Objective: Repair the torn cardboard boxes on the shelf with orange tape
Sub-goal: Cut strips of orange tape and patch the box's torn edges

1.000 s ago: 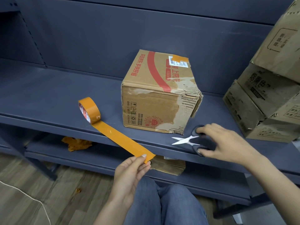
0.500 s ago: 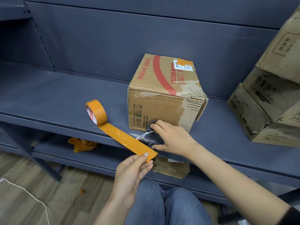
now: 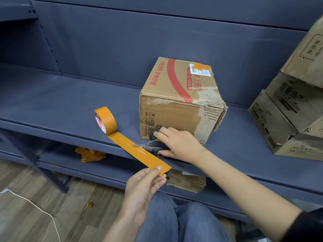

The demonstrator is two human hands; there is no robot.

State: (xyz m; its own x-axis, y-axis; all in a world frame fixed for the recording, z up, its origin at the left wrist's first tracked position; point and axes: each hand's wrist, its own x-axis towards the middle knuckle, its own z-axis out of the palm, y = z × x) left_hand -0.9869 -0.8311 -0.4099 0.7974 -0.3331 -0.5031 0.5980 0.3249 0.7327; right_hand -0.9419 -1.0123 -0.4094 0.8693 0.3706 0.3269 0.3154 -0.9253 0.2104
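The strip of orange tape (image 3: 139,151) runs as one long band from the roll (image 3: 105,119), which stands on edge on the shelf (image 3: 61,102), down and toward me past the shelf's front lip to my left hand (image 3: 145,182), so its long axis slants from upper left to lower right. I pinch its free end between thumb and fingertips, and the band looks taut (no sag that I can see). The scissors (image 3: 150,142) come at the strip from its right side, blades parted, with the tips over the band about midway between roll and pinch, roughly square to its length. My right hand (image 3: 178,144) has fingers through the black handles and is the nearer hand to the cut. I judge the next move is closing the blades across the band. The torn cardboard box (image 3: 178,102) sits just behind that hand, its ragged corner facing right.
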